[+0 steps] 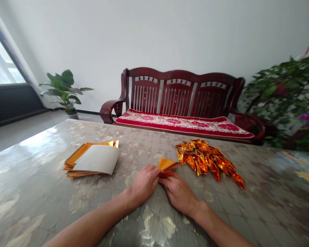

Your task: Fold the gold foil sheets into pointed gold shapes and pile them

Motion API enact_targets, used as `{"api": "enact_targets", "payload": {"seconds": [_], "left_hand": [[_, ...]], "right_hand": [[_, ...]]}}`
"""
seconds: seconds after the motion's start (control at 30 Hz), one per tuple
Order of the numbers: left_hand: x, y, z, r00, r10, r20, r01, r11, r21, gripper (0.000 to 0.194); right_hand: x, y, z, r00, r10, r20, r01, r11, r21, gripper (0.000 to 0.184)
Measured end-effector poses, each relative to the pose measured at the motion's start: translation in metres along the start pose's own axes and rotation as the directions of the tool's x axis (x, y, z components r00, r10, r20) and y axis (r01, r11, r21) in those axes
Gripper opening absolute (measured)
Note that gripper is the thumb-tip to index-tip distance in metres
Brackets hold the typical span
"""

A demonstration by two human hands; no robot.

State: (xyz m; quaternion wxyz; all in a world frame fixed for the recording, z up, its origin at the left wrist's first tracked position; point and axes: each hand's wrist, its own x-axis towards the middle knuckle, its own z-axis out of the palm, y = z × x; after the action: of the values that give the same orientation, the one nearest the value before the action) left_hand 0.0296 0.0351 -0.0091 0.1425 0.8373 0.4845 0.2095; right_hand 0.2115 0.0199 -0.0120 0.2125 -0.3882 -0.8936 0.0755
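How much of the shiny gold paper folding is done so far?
Quite a lot looks done: a heap of folded gold foil pieces lies on the table. In hand now, the left hand and right hand hold one gold foil piece beside that heap. Left to do is the stack of gold sheets, with a white-backed sheet on top. I can't tell how many sheets it holds.

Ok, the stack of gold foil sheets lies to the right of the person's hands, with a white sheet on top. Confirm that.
That's wrong on one point: the head view shows the stack of gold foil sheets to the left of the left hand and right hand, not to their right. The white sheet does lie on top of it.
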Motion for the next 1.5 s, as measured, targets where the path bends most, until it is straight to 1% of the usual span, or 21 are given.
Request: {"api": "enact_targets", "payload": {"seconds": [0.07,0.13,0.17,0.23,0.3,0.33,0.37,0.4,0.47,0.5,0.57,0.63,0.7,0.8,0.87,0.97,1.07,1.13,1.2,1.33,1.5], "left_hand": [[0.004,-0.001,-0.005,1.0,0.022,0.015,-0.023,0.999,0.039,0.024],[0.006,-0.002,-0.012,0.998,0.052,0.02,-0.054,0.989,0.138,0.022],[0.006,-0.003,-0.015,0.997,0.074,0.016,-0.076,0.975,0.207,0.021],[0.004,-0.003,-0.021,0.991,0.132,0.018,-0.13,0.932,0.337,0.019],[0.0,-0.003,-0.022,0.985,0.167,0.039,-0.168,0.9,0.403,0.017],[-0.003,-0.003,-0.021,0.982,0.178,0.054,-0.185,0.89,0.418,0.016],[-0.005,-0.002,-0.019,0.98,0.186,0.072,-0.199,0.883,0.426,0.015],[-0.007,-0.001,-0.016,0.978,0.19,0.088,-0.209,0.879,0.428,0.013],[-0.011,0.0,-0.009,0.974,0.198,0.112,-0.227,0.881,0.415,0.012],[-0.012,0.001,-0.005,0.972,0.204,0.118,-0.234,0.887,0.399,0.013],[-0.013,0.0,0.0,0.97,0.211,0.12,-0.241,0.901,0.361,0.014],[-0.015,-0.004,0.002,0.969,0.215,0.121,-0.243,0.915,0.323,0.014],[-0.015,-0.008,0.001,0.97,0.208,0.126,-0.236,0.93,0.282,0.017],[-0.016,-0.014,-0.004,0.977,0.18,0.118,-0.199,0.962,0.185,0.027],[-0.014,-0.016,-0.006,0.983,0.154,0.101,-0.164,0.98,0.108,0.03],[-0.011,-0.018,-0.009,0.991,0.105,0.081,-0.105,0.994,-0.003,0.029],[-0.007,-0.018,-0.009,0.995,0.01,0.095,-0.003,0.997,-0.073,0.026],[-0.004,-0.017,-0.01,0.993,-0.039,0.115,0.049,0.995,-0.088,0.024],[-0.003,-0.016,-0.01,0.99,-0.078,0.12,0.089,0.992,-0.088,0.022],[0.0,-0.014,-0.013,0.982,-0.165,0.093,0.171,0.983,-0.06,0.021],[0.002,-0.012,-0.015,0.98,-0.189,0.056,0.193,0.979,-0.069,0.018]], "right_hand": [[-0.001,0.002,0.0,0.999,-0.028,-0.018,0.028,0.999,0.027,0.039],[-0.004,0.004,0.0,0.998,-0.021,-0.053,0.023,0.998,0.05,0.041],[-0.007,0.005,-0.001,0.997,0.007,-0.077,-0.003,0.998,0.06,0.04],[-0.013,0.007,-0.005,0.984,0.12,-0.132,-0.109,0.99,0.086,0.035],[-0.019,0.008,-0.012,0.944,0.235,-0.231,-0.222,0.972,0.08,0.028],[-0.021,0.007,-0.016,0.922,0.249,-0.296,-0.242,0.968,0.061,0.025],[-0.022,0.006,-0.02,0.908,0.237,-0.345,-0.241,0.97,0.033,0.022],[-0.023,0.005,-0.022,0.909,0.219,-0.354,-0.233,0.973,0.005,0.018],[-0.023,0.002,-0.023,0.935,0.202,-0.291,-0.229,0.971,-0.063,0.012],[-0.023,0.001,-0.022,0.944,0.209,-0.256,-0.239,0.966,-0.094,0.012],[-0.023,0.001,-0.016,0.959,0.213,-0.189,-0.243,0.958,-0.151,0.007],[-0.024,0.003,-0.01,0.97,0.202,-0.138,-0.225,0.958,-0.179,0.005],[-0.026,0.007,-0.005,0.974,0.196,-0.112,-0.214,0.96,-0.182,0.006],[-0.027,0.011,-0.002,0.971,0.211,-0.111,-0.228,0.958,-0.172,0.008],[-0.026,0.012,-0.003,0.967,0.225,-0.116,-0.242,0.956,-0.165,0.008],[-0.025,0.012,-0.006,0.963,0.244,-0.114,-0.259,0.955,-0.147,0.011],[-0.024,0.014,-0.009,0.964,0.245,-0.105,-0.257,0.958,-0.124,0.017],[-0.023,0.016,-0.01,0.961,0.257,-0.103,-0.268,0.958,-0.106,0.017],[-0.023,0.018,-0.009,0.95,0.294,-0.107,-0.303,0.95,-0.078,0.016],[-0.02,0.022,-0.006,0.921,0.373,-0.112,-0.377,0.926,-0.011,0.013],[-0.017,0.022,-0.008,0.91,0.397,-0.12,-0.397,0.918,0.025,0.013]]}}
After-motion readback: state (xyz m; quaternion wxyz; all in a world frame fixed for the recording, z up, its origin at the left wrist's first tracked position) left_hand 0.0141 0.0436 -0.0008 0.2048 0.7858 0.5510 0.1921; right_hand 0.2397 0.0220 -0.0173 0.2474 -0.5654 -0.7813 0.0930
